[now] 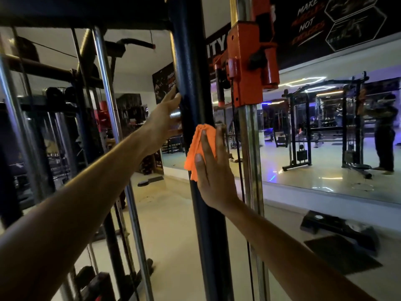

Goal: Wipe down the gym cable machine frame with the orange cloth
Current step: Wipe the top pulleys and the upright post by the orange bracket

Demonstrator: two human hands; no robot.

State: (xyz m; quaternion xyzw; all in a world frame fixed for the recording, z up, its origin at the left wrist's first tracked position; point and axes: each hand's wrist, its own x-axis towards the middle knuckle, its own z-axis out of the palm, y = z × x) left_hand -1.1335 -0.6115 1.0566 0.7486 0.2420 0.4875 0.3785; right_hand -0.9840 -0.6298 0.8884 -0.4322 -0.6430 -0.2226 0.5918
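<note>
The right hand [211, 170] presses the orange cloth [198, 148] flat on the dark post [193, 61] with straight fingers, the left hand [165, 118] steadies it (fingers straight too), and much frame looks unwiped.

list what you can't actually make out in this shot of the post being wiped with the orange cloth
Head view, the only one:
- Post face under the orange cloth: covered by cloth and right hand, so its cleanliness is unknown.
- Left hand fingertips: wrapped behind the dark upright post.
- Post top and base: cut off by the frame edges.
- Wall poster: its red words are blurred.
- Orange pulley carriage: its top is cut off.
</note>
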